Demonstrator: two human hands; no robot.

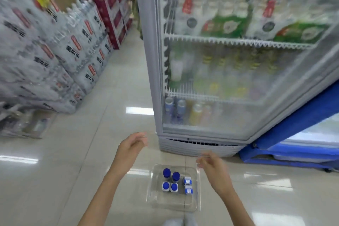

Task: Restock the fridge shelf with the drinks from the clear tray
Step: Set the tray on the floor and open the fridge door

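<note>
Both hands empty, left hand & right hand loosely spread above the clear tray w/ 6 drinks; fridge door looks closed, so opening it likely comes next.

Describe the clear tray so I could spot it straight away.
Start at the glass-door fridge and look down to the pale tiled floor in front of its base. The clear tray lies there between the person's two arms. It alone holds four blue-capped bottles and two small blue-and-white cartons.
</note>
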